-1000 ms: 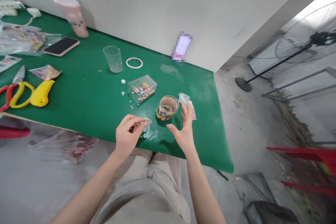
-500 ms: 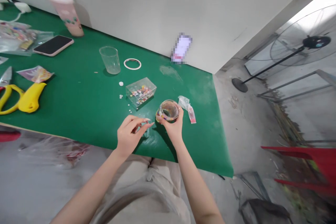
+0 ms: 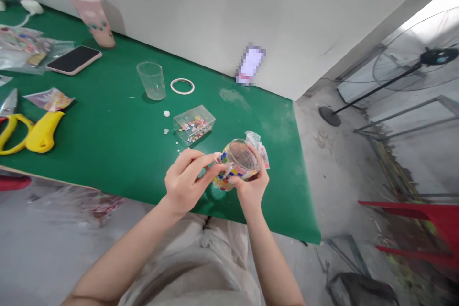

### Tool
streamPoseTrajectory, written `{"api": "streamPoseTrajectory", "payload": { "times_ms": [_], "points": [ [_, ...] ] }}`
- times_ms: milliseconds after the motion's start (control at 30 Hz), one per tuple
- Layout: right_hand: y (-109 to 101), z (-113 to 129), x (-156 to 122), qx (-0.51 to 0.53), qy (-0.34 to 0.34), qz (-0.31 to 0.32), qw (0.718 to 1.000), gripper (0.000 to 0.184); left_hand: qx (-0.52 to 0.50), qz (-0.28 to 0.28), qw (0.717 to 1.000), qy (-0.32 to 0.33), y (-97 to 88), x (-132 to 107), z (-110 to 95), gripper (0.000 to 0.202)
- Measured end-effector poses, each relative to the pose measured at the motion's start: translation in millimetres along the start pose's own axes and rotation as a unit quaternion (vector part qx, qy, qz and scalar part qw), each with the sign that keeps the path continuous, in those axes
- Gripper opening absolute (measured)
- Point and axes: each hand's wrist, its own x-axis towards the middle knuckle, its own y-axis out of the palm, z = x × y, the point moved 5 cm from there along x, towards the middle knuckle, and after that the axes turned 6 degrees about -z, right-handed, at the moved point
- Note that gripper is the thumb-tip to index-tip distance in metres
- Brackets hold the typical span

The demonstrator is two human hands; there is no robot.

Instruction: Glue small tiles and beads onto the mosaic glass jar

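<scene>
My right hand [image 3: 252, 186] is wrapped around a clear glass cup [image 3: 241, 170] covered with small coloured mosaic tiles. The cup is tilted, its open rim facing up and to the right, and it is held above the green table. My left hand [image 3: 193, 174] has its thumb and forefinger pinched against the cup's left side; whatever lies between those fingertips is too small to make out. Just beyond my hands is a clear plastic box [image 3: 194, 125] of loose coloured tiles. A small crumpled clear packet [image 3: 253, 138] lies behind the cup, partly covered by my right hand.
On the green table [image 3: 118, 138] stand a clear plastic cup [image 3: 152, 81] and a pink tumbler [image 3: 93, 19]. A white ring [image 3: 182, 86], a phone [image 3: 74, 60] and yellow-handled scissors [image 3: 39, 134] lie there too. Another phone [image 3: 250, 65] leans on the white partition.
The tiled glass cup has come nearer to me and tipped over, showing its tiled side. My left hand has moved right, and its fingertips now touch the cup.
</scene>
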Motion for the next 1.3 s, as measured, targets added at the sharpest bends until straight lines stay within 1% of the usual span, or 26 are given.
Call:
{"api": "streamPoseTrajectory", "payload": {
  "times_ms": [100,200,333,467,633,833,900,1033,1133,1200,1300],
  "points": [
    [-3,8,-3,-0.009,-0.013,-0.028,0.999,0.068,0.001,-0.002,1.000,0.021,0.4,1,-6,0.011],
    [-3,13,-5,0.001,-0.001,-0.026,1.000,0.068,0.017,0.000,0.999,0.046,0.4,3,-11,0.010],
    [-1,15,-5,0.027,0.053,-0.003,0.998,0.067,0.041,0.017,0.994,0.100,2.9,7,-14,0.013],
    [4,9,-4,0.042,0.121,0.020,0.992,0.065,0.060,0.036,0.985,0.158,8.7,13,-10,0.015],
    [7,-7,-3,0.017,0.182,0.036,0.982,0.062,0.090,0.096,0.968,0.212,20.1,19,-6,0.026],
    [6,-17,-2,0.012,0.201,0.034,0.979,0.060,0.110,0.141,0.946,0.271,28.3,24,-9,0.033],
    [6,-18,-2,0.016,0.209,0.047,0.977,0.057,0.110,0.166,0.933,0.299,31.8,26,-9,0.034],
    [6,-19,-6,0.036,0.231,0.083,0.969,0.052,0.074,0.208,0.911,0.348,37.3,32,-6,0.037],
    [5,-19,-10,0.051,0.252,0.101,0.961,0.055,0.066,0.243,0.896,0.366,41.4,36,-2,0.042],
    [5,-18,-13,0.060,0.265,0.111,0.956,0.057,0.054,0.264,0.892,0.364,43.3,37,1,0.045],
    [7,-16,-16,0.075,0.280,0.118,0.950,0.062,0.013,0.263,0.905,0.335,42.1,40,4,0.044]
  ]
}}
